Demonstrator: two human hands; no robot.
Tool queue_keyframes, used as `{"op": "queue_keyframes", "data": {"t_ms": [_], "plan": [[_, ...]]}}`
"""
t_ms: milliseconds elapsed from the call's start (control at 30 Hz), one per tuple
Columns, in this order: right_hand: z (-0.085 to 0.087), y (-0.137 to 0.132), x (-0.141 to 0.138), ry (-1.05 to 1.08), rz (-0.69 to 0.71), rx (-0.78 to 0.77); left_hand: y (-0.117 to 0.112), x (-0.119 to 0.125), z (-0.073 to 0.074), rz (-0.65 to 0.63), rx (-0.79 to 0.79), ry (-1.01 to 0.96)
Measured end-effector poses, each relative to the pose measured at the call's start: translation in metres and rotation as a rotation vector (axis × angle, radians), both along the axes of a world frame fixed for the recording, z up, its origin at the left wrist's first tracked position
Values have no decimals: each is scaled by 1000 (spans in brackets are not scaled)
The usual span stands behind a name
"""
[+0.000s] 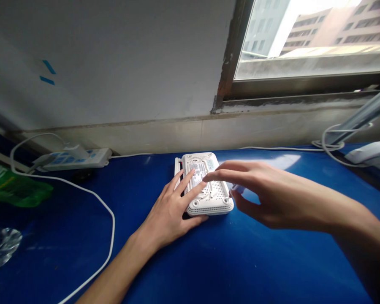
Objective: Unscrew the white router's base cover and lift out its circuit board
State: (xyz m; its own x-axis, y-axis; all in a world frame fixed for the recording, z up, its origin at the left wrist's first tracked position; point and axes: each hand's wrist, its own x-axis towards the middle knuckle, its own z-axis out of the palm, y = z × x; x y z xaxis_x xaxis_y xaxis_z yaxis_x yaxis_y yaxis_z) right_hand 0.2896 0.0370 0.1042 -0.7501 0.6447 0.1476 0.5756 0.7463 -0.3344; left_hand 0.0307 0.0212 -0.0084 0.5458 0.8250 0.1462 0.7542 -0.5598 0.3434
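Note:
A white router [222, 205] lies upside down on the blue table, its vented underside, round feet and printed label facing up. Along its left side runs a white antenna [177, 171]. My left hand [169, 211] is spread over the router's left part, fingers on the label and thumb along the near edge. My right hand [262, 194] is bent at the router's right side. Its forefinger reaches over to the label, close to my left fingertips, and its thumb is by the near right corner. A small pale piece [240, 191] shows under the right fingers; its kind is unclear.
At the back left lies a white power strip [106, 157] with a plug in it. A white cable [113, 223] loops across the left table. Green bottle [22, 190] and clear plastic [3, 249] sit far left. A metal pole [361, 118] wound with cable stands right, below the window.

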Motion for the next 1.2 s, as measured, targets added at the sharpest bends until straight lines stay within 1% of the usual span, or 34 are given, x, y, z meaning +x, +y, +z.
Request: {"op": "queue_keyframes", "data": {"t_ms": [167,300,400,600,800,967,1200], "plan": [[0,1,-3,-44,-60,-38,0,1,0,3,-4,5],[-4,1,-1,-23,-29,-15,0,1,0,3,-3,9],[-3,-1,0,-19,-16,10,0,1,-1,-2,7,8],[-4,4,-3,-28,-67,1,0,2,0,2,3,-4],[-2,0,1,-17,-16,-9,-1,2,1,1,-6,13],[-2,1,0,-40,-64,-39,-2,1,1,1,-3,-2],[0,0,-1,-20,-5,-15,-1,1,-1,-7,19,-4]]}}
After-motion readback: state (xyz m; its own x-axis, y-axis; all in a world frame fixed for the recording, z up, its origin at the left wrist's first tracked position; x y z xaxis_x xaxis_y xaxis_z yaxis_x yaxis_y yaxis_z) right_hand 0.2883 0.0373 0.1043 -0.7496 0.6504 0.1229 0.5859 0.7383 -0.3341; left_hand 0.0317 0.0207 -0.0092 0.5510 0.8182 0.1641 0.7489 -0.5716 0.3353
